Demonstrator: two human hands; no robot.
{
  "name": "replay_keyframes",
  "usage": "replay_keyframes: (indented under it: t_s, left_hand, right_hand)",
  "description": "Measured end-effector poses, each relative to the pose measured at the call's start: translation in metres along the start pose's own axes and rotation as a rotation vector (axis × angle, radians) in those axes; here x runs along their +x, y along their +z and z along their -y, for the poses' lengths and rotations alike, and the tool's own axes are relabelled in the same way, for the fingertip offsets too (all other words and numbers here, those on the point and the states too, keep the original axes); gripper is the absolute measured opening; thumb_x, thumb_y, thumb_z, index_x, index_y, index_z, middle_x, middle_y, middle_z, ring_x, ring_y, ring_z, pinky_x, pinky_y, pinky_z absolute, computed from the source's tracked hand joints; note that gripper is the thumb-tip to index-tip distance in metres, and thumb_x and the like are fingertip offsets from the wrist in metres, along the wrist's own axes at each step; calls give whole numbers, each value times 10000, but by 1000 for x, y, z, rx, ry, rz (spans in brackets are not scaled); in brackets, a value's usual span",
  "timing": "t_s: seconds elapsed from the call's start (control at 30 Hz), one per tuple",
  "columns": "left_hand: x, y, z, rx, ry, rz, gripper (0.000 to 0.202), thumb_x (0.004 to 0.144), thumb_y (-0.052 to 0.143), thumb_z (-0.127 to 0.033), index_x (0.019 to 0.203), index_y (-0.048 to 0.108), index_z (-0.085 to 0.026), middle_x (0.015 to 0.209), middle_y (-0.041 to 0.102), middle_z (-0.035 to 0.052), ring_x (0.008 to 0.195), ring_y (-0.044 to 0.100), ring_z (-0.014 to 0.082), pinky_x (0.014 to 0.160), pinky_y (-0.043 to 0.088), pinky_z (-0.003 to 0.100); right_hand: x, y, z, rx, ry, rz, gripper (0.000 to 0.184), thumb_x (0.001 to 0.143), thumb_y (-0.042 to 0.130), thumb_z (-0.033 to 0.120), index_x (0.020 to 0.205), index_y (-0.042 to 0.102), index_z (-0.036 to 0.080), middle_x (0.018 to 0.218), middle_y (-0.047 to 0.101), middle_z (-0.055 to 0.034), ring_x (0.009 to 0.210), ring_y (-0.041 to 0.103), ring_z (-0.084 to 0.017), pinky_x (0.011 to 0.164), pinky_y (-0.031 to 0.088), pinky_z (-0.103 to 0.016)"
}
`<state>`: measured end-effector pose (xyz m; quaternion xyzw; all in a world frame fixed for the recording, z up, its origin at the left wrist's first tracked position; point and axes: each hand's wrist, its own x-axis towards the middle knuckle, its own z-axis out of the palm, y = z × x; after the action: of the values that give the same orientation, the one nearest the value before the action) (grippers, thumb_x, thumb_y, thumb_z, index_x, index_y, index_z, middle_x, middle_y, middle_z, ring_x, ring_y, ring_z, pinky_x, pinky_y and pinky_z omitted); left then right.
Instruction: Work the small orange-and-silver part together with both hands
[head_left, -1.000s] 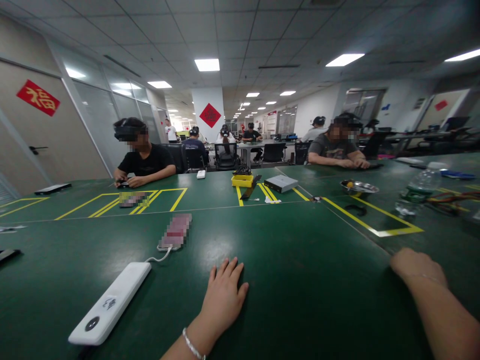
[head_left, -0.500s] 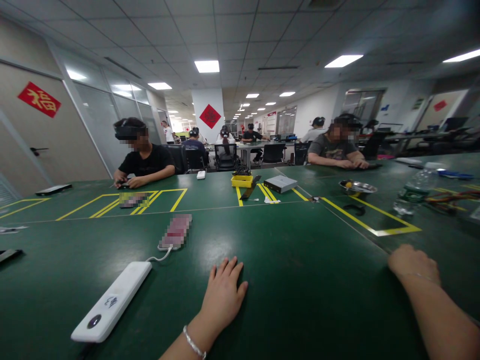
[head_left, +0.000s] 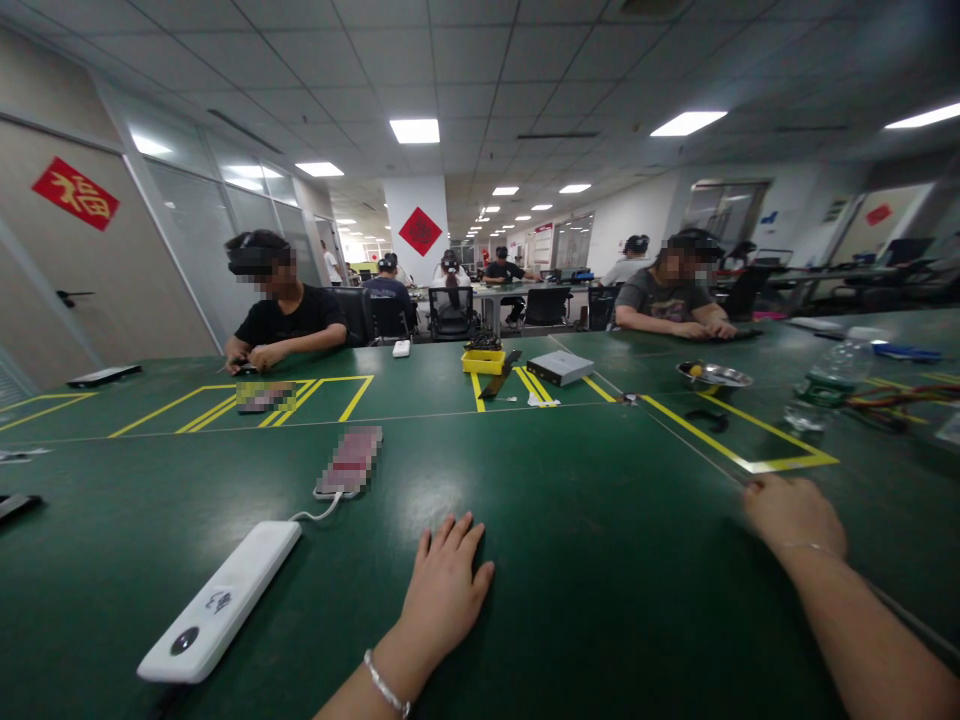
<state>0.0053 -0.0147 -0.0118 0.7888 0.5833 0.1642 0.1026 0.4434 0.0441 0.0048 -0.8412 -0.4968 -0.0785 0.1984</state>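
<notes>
While left hand (head_left: pixel 450 590) stays spread flat on the table (head_left: pixel 615 580) right of the power bank (head_left: pixel 221 600), right hand (head_left: pixel 795 515) has slid nearer it, still well apart; blurred, grip unreadable.

A big open-plan office used as a shared workroom. Overhead runs a suspended ceiling of white square tiles (head_left: pixel 480 60) with recessed rectangular light panels (head_left: pixel 415 130), and glass-walled partition rooms (head_left: pixel 195 230) line the left side. Long desks with black swivel office chairs (head_left: pixel 452 312) recede far back past a white pillar bearing a red diamond paper sign (head_left: pixel 420 231). The large green-topped table (head_left: pixel 600 580) is divided by yellow tape lines (head_left: pixel 750 440) into rectangles, and seated people, such as a person in a black T-shirt (head_left: pixel 289 318), work at it wearing dark headsets
</notes>
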Motion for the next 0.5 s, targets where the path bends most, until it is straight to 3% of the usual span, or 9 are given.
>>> replay_keyframes:
  t_s: [0.13,0.23,0.3,0.4,0.5]
  left_hand:
    - [1,1,-1,-57,23,-90,420,767,447,-307,1177,431,-219,1225,474,65,1172,353,251,980,233,463]
    - [0,0,-8,-170,70,-99,420,746,498,-280,1154,423,-210,1025,575,52,967,512,200,879,368,369]
    - [-1,0,-14,-240,60,-90,468,714,549,-281,1152,398,-215,937,595,31,870,545,187,814,406,345]
    - [-3,2,-21,-315,74,-93,347,714,533,-204,1048,439,-218,898,600,20,830,557,170,752,425,298]
    - [-3,2,-24,-358,96,-115,186,763,438,-156,936,471,-213,861,604,20,796,565,155,711,423,271]
  right_hand:
    - [-33,-3,92,266,-184,214,325,749,392,356,908,607,172,904,554,-94,787,524,-187,655,381,-285]
    - [-86,2,163,609,-388,444,237,742,421,328,845,574,179,786,565,-29,724,517,-143,656,388,-255]
    - [-127,4,197,790,-467,608,173,741,433,292,804,541,173,715,555,-8,675,510,-127,634,389,-245]
    - [-174,3,222,932,-479,776,111,743,447,261,775,497,167,697,551,0,649,503,-113,606,389,-231]
    - [-183,-1,225,933,-535,829,130,766,436,286,784,485,167,707,552,-7,640,501,-113,588,393,-228]
